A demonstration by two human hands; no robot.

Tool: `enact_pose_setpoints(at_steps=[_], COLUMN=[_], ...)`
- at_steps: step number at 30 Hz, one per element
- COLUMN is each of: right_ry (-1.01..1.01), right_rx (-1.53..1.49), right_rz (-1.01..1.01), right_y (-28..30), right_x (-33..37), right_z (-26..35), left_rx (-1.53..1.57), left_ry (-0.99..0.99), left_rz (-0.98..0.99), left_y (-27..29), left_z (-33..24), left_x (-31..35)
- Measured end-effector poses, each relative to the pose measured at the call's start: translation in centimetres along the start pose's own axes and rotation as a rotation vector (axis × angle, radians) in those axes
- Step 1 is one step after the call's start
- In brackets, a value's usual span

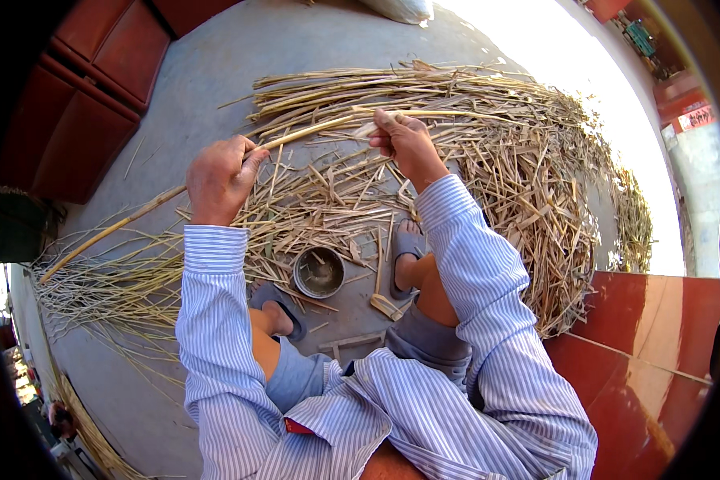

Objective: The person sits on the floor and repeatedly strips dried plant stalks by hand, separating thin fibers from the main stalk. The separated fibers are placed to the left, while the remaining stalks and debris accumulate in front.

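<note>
Finger-clenched in left hand (220, 180), fingertip-pinched in right hand (410, 148): dry cane stalk (312, 130), judged light, stiff, brittle; best gripped mid-length.

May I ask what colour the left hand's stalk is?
The stalk is yellowish tan in the head view.

I get daylight burning the floor (616, 120) white at upper right, sun patches and shadow across the red tiles (612, 308), a fairly crisp centre, and straight edges bowing toward black corners.
</note>
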State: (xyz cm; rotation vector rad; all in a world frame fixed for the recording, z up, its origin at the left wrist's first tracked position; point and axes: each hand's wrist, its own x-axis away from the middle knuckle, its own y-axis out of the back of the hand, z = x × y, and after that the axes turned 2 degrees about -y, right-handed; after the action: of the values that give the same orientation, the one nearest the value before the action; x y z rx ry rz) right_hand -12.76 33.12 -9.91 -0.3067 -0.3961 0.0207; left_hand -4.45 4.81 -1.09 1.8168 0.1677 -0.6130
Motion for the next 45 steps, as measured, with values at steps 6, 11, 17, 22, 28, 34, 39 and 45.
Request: enact_pose_setpoints(at_steps=[6, 11, 17, 22, 28, 34, 39, 45], right_ry=[-0.041, -0.349, -0.198, -0.125, -0.295, -0.171, -0.173, -0.209], right_rx=[-0.354, -0.420, -0.589, -0.533, -0.323, -0.562, -0.366, -0.417], right_rz=[-0.414, -0.348, -0.194, -0.095, 0.346, -0.140, -0.092, -0.003], right_y=[5.9, 9.4, 7.3, 2.5, -6.0, 2.9, 2.1, -2.1], right_x=[-2.9, -4.4, -5.1, -3.2, 2.3, -3.9, -3.5, -1.6], right_z=[0.2, 0.2, 0.0, 0.3, -1.8, -1.1, -2.2, -1.9], left_rx=[0.018, 0.087, -0.094, -0.223, -0.068, 0.030, 0.080, -0.086], left_ry=[0.026, 0.085, 0.011, -0.052, -0.202, -0.038, -0.013, -0.157], left_rz=[-0.002, 0.108, 0.205, 0.193, 0.001, 0.110, 0.168, 0.015], left_y=[0.7, 1.6, 2.6, 0.5, -1.9, 2.1, 1.6, -1.9], left_z=[0.8, 2.0, 3.8, 2.0, -2.3, 0.7, -0.3, -2.7], left_x=[-0.4, 0.3, 1.1, 0.5, -1.2, -0.7, -0.2, -0.8])
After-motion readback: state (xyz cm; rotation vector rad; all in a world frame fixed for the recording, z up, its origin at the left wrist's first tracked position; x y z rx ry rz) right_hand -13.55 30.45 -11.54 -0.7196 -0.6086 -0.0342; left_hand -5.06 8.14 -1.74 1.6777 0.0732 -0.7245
